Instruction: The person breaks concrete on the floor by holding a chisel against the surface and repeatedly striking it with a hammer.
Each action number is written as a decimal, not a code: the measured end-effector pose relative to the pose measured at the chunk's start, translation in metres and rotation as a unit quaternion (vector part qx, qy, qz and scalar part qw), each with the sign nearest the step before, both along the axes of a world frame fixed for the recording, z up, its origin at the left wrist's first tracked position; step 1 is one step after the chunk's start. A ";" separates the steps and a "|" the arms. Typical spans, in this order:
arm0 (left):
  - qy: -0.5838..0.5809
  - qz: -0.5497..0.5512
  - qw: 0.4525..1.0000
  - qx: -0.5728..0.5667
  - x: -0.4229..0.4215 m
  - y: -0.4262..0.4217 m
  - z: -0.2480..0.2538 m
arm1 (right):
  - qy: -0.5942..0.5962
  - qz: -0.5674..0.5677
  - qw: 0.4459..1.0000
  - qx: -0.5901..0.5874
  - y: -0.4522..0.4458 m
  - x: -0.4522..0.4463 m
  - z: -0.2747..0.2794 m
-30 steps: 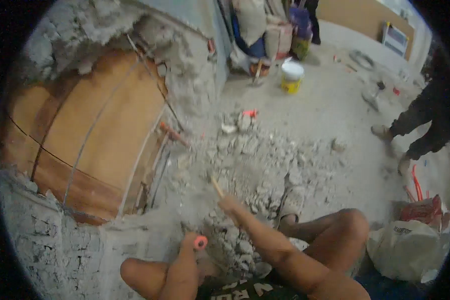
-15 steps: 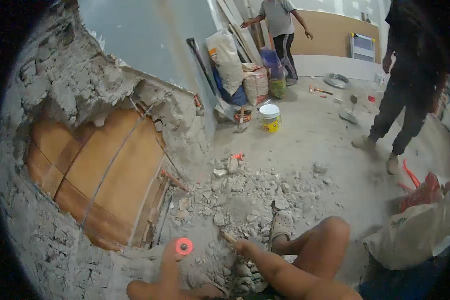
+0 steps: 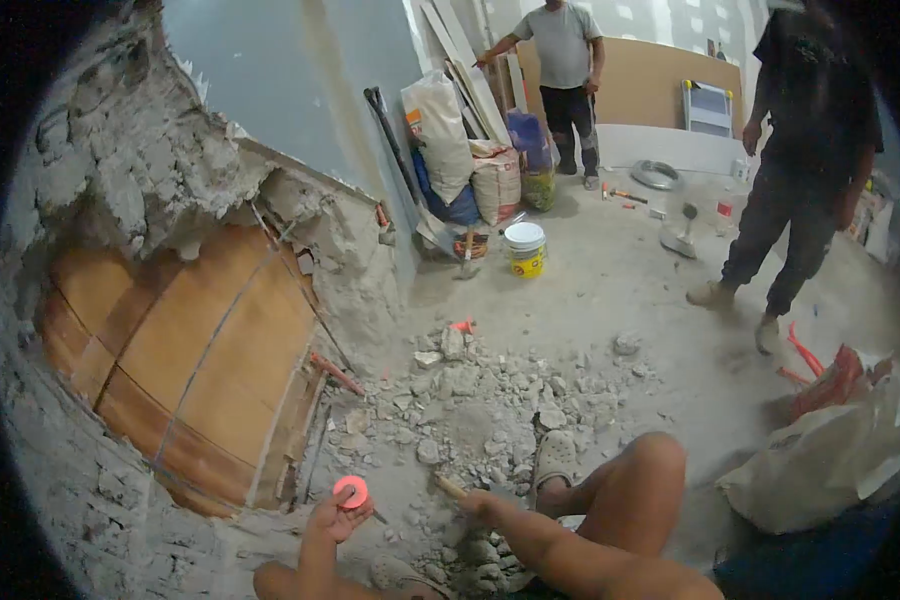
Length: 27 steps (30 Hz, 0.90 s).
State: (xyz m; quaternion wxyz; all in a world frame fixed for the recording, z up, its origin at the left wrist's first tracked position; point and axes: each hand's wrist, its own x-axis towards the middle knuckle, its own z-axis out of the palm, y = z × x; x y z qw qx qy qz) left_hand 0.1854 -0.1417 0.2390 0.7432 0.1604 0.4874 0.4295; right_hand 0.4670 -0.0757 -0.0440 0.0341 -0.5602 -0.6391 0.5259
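Chisel (image 3: 378,516) and pink guard (image 3: 358,482) sit in our left hand (image 3: 336,521) in the head view, loosely gripped low over the floor, while our right hand (image 3: 476,502) is closed round a wooden handle (image 3: 450,486) whose head we cannot make out. A wide hole already bares orange-brown boards (image 3: 220,340) in the concrete wall (image 3: 95,160), with rubble (image 3: 470,415) beside it; bars cross the opening, its edge is ragged, and how much breaking is left we cannot tell.
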 end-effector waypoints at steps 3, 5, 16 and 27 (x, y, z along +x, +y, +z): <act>0.044 -0.004 0.999 -0.022 0.006 0.015 -0.007 | -0.003 0.011 1.000 0.005 -0.002 -0.004 0.001; 0.027 -0.013 0.999 0.016 0.010 0.022 0.000 | -0.003 0.016 1.000 0.011 -0.003 -0.008 0.004; 0.097 0.070 0.963 0.242 0.045 0.045 0.060 | 0.014 0.098 0.986 0.133 -0.005 -0.026 0.020; 0.052 0.084 0.976 0.193 0.035 0.039 0.092 | 0.083 0.339 0.840 0.415 0.056 -0.071 0.074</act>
